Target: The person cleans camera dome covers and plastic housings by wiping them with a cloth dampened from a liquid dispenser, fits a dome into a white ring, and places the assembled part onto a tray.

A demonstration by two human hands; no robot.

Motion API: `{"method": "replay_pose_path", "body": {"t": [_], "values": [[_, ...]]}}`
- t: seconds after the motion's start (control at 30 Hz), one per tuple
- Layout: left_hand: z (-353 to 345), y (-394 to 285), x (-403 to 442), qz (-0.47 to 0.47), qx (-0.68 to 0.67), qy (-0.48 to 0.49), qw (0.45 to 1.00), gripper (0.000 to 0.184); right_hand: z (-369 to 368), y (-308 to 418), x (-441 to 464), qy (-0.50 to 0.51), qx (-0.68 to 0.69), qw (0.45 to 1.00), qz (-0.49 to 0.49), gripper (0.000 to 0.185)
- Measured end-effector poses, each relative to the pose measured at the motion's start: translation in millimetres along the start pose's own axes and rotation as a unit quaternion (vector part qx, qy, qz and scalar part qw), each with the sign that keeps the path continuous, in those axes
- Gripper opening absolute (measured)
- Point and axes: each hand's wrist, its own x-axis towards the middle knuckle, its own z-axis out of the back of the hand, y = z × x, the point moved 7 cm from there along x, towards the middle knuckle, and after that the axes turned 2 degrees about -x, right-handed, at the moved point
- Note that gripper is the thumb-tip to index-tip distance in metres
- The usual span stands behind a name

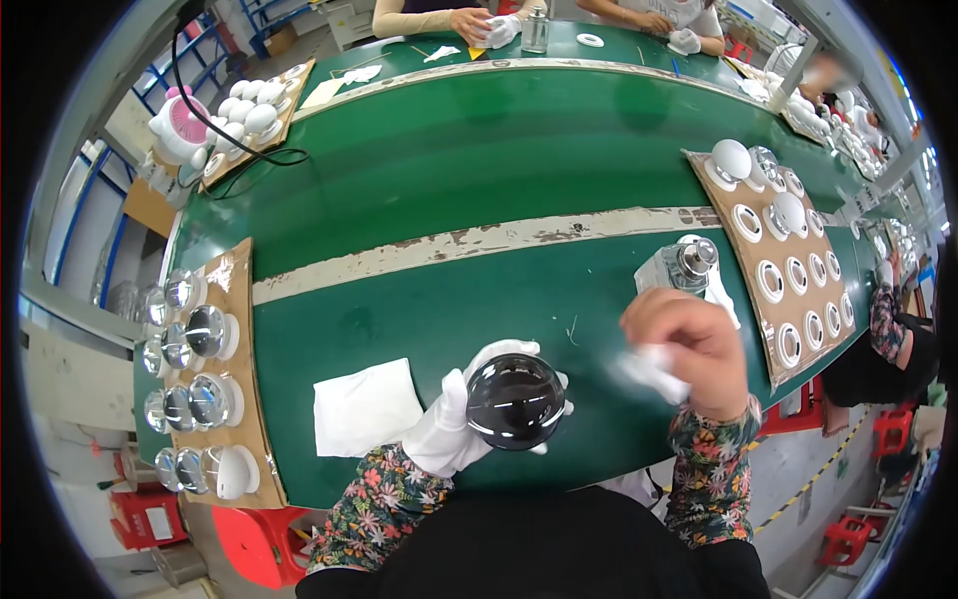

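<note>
My left hand (444, 427), in a white glove, is wrapped around a dark, shiny glass globe (516, 402) just above the front of the green table. To the right, my bare right hand (697, 344) pinches a crumpled white cloth (654, 371), which is smeared by motion and apart from the globe. Just beyond that hand stands a clear glass bottle (667, 270) with a metal cap. A folded white cloth (367, 407) lies flat on the table, left of my gloved hand.
Clear globes on white bases fill a cardboard sheet (261, 454) at left. Another cardboard sheet (743, 262) at right bears white rings and a few globes. A black cable (274, 155) lies at back left, near a pink-and-white fan (180, 125). Two co-workers sit across the table (449, 130).
</note>
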Motion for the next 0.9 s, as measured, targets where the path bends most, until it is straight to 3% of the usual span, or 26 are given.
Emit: {"method": "replay_pose_path", "body": {"t": [0.03,0.13,0.27,0.3,0.37,0.47,0.6,0.77,0.9], "values": [[2,-1,1,-0.018,-0.02,0.016,1.0,0.097,1,-1,-3,0.011,-0.167,0.986,-0.015,0.008],[11,-1,4,-0.079,0.056,-0.036,0.995,0.089,-3,4,-10,-0.056,-0.354,0.933,0.032,0.01],[11,-10,4,-0.158,0.182,-0.008,0.971,0.106,-4,14,-13,-0.082,-0.189,0.978,-0.012,0.012],[10,-10,3,-0.138,0.184,-0.025,0.973,0.113,-8,14,-14,-0.078,-0.16,0.984,-0.012,0.012],[7,-12,1,-0.164,0.238,-0.015,0.957,0.113,-16,10,-16,-0.069,-0.101,0.992,-0.012,0.012],[6,-13,-1,-0.177,0.266,-0.02,0.947,0.114,-27,-4,-22,-0.105,0.016,0.988,-0.114,0.011],[6,-11,-1,-0.153,0.199,-0.024,0.968,0.107,-41,-16,-24,-0.109,0.042,0.981,-0.154,0.009],[10,-2,1,-0.155,0.12,-0.03,0.98,0.088,-59,-12,-16,-0.108,0.002,0.987,-0.12,0.009],[4,-5,-1,-0.142,0.086,-0.053,0.985,0.087,-62,9,-13,-0.105,-0.106,0.988,-0.039,0.012]]}}
